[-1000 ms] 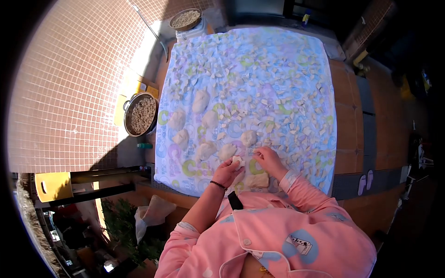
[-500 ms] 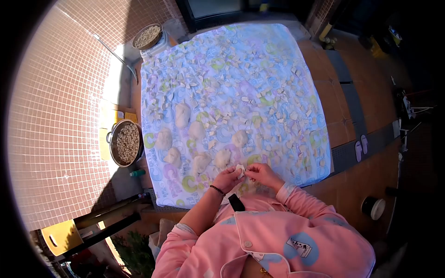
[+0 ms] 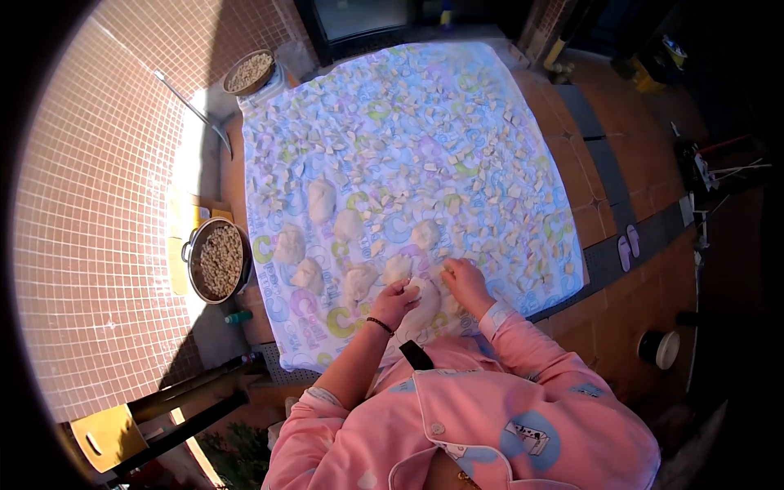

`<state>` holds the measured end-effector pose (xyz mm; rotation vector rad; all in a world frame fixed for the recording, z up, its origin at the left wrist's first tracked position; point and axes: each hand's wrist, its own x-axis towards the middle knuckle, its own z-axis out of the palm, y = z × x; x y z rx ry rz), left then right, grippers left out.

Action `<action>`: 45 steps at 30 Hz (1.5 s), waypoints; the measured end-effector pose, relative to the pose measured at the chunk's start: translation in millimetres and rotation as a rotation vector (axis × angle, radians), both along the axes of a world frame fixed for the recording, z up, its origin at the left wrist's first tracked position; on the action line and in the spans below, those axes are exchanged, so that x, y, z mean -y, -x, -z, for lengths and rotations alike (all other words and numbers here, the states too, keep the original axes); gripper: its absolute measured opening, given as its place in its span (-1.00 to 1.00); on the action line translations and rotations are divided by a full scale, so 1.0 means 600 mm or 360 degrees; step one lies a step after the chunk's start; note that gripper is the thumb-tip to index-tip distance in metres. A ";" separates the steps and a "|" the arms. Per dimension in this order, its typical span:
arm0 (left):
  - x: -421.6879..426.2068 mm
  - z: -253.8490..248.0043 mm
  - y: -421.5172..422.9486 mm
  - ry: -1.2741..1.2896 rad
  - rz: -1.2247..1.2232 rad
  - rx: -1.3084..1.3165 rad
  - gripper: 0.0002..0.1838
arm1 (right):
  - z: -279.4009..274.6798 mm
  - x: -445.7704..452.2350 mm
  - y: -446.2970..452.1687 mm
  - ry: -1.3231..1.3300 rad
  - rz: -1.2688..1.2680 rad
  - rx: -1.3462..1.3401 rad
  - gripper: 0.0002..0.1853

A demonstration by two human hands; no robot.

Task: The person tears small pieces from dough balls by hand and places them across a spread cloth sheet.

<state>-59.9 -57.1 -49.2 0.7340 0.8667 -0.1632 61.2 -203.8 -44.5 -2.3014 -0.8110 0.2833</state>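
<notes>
While the bare left hand (image 3: 395, 305), with a dark beaded bracelet (image 3: 380, 325) at its wrist, pinches a small flat white piece (image 3: 413, 290) between thumb and fingers, the bare right hand (image 3: 465, 283) hovers just beside it, its fingers drawn together (whether they hold a crumb, I cannot tell). The white piece shows above a rounded off-white lump (image 3: 422, 310), and the edge between the two is hard to make out. Both hands are over the near part of a pale blue-and-white patterned cloth (image 3: 304, 349). More rounded off-white lumps (image 3: 322, 202) lie forward and to the left; small pale chips (image 3: 430, 167) cover the far part.
</notes>
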 end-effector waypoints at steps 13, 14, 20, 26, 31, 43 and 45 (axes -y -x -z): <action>0.005 -0.019 0.037 -0.0186 0.0578 0.0175 -0.64 | -0.043 0.030 0.083 -0.0315 0.0053 -0.1492 -0.75; 0.001 -0.016 0.037 -0.0196 0.0566 0.0180 -0.64 | -0.040 0.028 0.080 -0.0316 0.0037 -0.1486 -0.75; -0.022 -0.023 0.050 -0.0168 0.0585 0.0148 -0.70 | -0.030 0.011 0.070 -0.0410 -0.0010 -0.1979 -0.78; -0.025 0.008 0.062 0.0232 0.0160 0.0279 -0.67 | -0.012 -0.019 0.054 -0.0654 0.0207 -0.2171 -0.84; -0.037 0.006 0.068 0.0027 -0.0097 0.0066 -0.73 | 0.026 -0.091 -0.001 -0.0357 0.0037 -0.0788 -0.78; -0.040 0.001 0.082 0.0031 -0.0355 0.0139 -0.77 | 0.023 -0.152 -0.009 0.0014 -0.0247 0.0081 -0.74; -0.043 -0.020 0.075 0.0001 -0.0330 0.0150 -0.78 | -0.005 -0.134 0.006 -0.0274 -0.0448 -0.0789 -0.69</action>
